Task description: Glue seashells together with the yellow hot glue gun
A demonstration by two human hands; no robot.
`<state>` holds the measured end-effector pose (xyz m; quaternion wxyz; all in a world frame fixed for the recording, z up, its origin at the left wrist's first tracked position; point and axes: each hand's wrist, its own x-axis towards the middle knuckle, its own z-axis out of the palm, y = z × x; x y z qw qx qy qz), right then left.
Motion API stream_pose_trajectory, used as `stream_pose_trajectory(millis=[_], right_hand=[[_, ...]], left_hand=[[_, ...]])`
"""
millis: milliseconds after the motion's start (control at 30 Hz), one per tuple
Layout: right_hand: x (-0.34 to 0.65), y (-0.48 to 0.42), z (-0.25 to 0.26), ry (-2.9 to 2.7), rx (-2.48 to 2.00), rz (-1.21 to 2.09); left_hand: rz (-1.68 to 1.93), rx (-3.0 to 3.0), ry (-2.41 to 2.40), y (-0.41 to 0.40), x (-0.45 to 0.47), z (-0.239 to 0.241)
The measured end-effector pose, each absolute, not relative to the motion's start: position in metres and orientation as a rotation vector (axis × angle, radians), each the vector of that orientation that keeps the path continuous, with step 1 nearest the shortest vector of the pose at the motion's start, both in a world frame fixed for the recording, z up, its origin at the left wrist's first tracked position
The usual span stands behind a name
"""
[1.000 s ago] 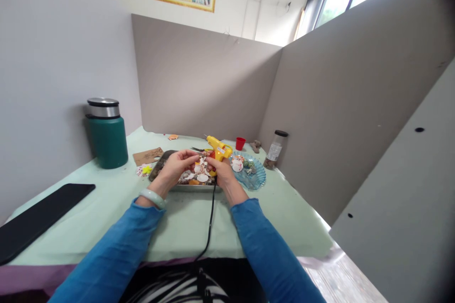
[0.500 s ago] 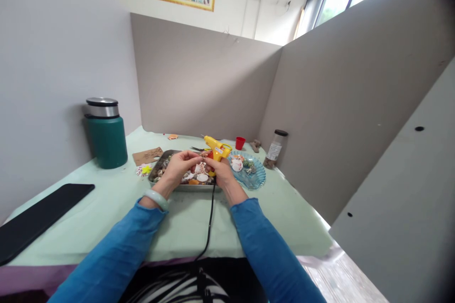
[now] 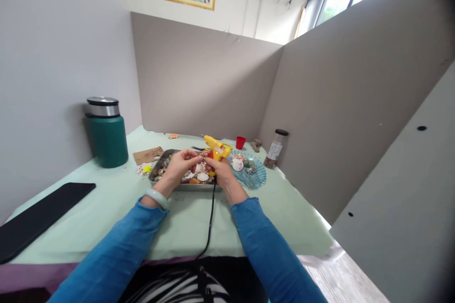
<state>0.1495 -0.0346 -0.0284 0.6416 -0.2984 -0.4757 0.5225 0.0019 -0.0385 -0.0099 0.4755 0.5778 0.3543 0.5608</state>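
In my right hand (image 3: 222, 170) is a yellow hot glue gun (image 3: 215, 147), its nozzle pointing up and to the left. The gun's black cord (image 3: 210, 225) runs down over the table edge. My left hand (image 3: 181, 165), with a pale bangle on the wrist, is closed in a pinch, its fingertips meeting the right thumb; whatever small piece lies there is mostly hidden. Both hands hover over a metal tray (image 3: 185, 187) of seashells (image 3: 202, 177). Right of the glue gun, a blue scalloped plate (image 3: 254, 181) bears a few shells and a round white piece.
At left stand a green thermos (image 3: 108, 139) and a black flat pad (image 3: 46, 220). A brown board (image 3: 147, 155) and a flower-like piece (image 3: 144, 169) lie left of the tray. Behind are scissors (image 3: 199, 148) and a red cup (image 3: 241, 142); a jar (image 3: 275, 150) stands right. Partitions (image 3: 206, 75) enclose the table.
The view has shifted very slightly. Both hands and the glue gun keep almost the same position, fingertips still together over the tray.
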Motion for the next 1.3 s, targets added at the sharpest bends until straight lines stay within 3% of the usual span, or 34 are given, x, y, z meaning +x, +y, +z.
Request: stream_pose_trajectory(millis=[1300], right_hand=[[0.1499,-0.0377,-0.0268,-1.085,-0.658,1.196]], left_hand=[[1.25,1.386,0.772,-0.0386,0.0009,-0.0116]])
